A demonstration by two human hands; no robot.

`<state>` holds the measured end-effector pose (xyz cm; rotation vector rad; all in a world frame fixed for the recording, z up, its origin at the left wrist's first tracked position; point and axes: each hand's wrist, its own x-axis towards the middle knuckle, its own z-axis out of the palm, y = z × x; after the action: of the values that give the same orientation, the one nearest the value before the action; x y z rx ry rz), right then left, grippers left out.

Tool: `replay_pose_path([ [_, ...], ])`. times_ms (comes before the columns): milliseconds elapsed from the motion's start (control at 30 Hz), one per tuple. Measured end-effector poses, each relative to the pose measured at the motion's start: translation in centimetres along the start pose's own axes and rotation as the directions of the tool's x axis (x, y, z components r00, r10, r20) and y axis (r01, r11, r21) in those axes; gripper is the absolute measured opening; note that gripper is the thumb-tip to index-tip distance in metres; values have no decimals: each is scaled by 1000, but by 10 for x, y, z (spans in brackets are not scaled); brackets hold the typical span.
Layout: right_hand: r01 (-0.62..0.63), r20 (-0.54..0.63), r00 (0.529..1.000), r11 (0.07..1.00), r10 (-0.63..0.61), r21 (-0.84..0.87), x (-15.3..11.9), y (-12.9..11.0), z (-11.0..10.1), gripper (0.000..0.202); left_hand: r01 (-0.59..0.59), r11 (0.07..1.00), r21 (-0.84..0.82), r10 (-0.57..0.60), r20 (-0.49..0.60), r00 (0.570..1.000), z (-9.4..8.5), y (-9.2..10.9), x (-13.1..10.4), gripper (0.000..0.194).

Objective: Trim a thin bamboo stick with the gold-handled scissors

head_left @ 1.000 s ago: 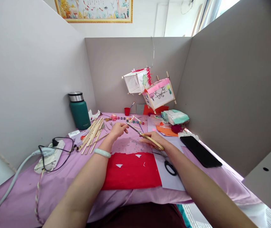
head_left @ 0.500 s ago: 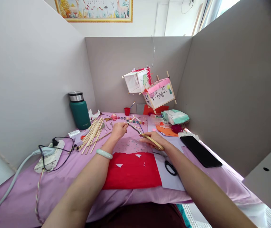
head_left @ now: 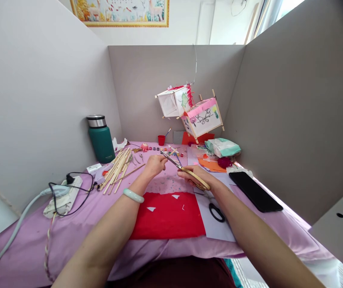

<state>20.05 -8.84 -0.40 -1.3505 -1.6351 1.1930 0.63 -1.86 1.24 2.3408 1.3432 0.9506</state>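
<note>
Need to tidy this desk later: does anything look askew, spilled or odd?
Yes. Both lanterns are tilted rather than level, at the back. White scraps lie loose and scattered on the red sheet. Beyond it, near the gold scissors, small specks dot the cloth; I can't tell whether they're spilled or printed.

Readable text: no word, brand or number can be read with certainty.
Dark green metal bottle with silver and black lid [head_left: 101, 144]: one short line of pale letters stands low on its body; they are too small for reading.
Gold-framed colourful picture with deer [head_left: 123, 14]: near its top edge there is a row of small dark marks, which look like written characters, but I cannot tell which ones.
</note>
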Motion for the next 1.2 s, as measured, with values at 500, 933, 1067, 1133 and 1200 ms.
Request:
replay_pose_path([
  [500, 17, 75, 997, 999, -19, 27, -4, -16, 1, 41, -21, 997, -69, 22, 13, 1000, 6, 10, -4, 29],
  [933, 31, 17, 999, 997, -30, -68, -1, -18, 3, 37, -8, 984, 178, 24, -88, 996, 11, 8, -9, 29],
  [1067, 24, 8, 1000, 999, -24, -40, 1, -14, 3, 40, 2, 976, 216, 20, -100, 995, 14, 10, -11, 32],
  [1133, 29, 5, 1000, 999, -29, -38, 1, -13, 3, 40, -2, 972, 235, 25, -97, 995, 16, 10, -11, 33],
  [1200, 39, 4, 999, 999, -39, -36, 2, -12, 3, 39, -5, 970, 243, 28, -93, 995, 18, 10, -10, 34],
])
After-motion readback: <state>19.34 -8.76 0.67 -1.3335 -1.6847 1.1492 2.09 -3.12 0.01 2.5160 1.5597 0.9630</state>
